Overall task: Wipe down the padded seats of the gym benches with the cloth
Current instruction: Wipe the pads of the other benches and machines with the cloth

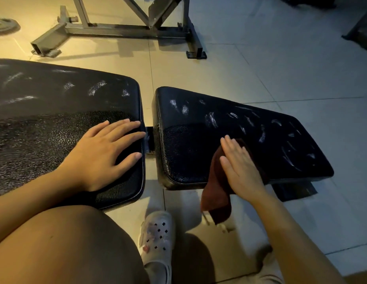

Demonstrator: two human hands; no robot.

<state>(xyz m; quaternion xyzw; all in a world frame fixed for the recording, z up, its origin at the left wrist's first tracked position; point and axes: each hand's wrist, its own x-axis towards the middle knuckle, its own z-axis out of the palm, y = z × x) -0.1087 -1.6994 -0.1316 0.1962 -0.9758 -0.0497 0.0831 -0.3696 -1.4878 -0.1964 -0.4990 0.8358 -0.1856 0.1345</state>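
Head view: dark maroon cloth point(217, 181), crumpled.

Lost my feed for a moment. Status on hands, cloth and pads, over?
Left hand flat on left black padded seat. Right hand pressing dark red cloth on right black padded seat. Pale streaks remain. Nothing obstructing.

Your body, catalogued against the white clog point(157, 240):

- Left hand point(104, 154), above and to the clog's left: bare, no ring or watch showing; forearm bare, no sleeve.
- Right hand point(240, 169), above and to the clog's right: bare, short nails; forearm likewise unsleeved.
- Thigh, just left of the clog: bare.
- The clog itself: white, perforated with diamond-shaped holes, small pinkish charms set in the upper.
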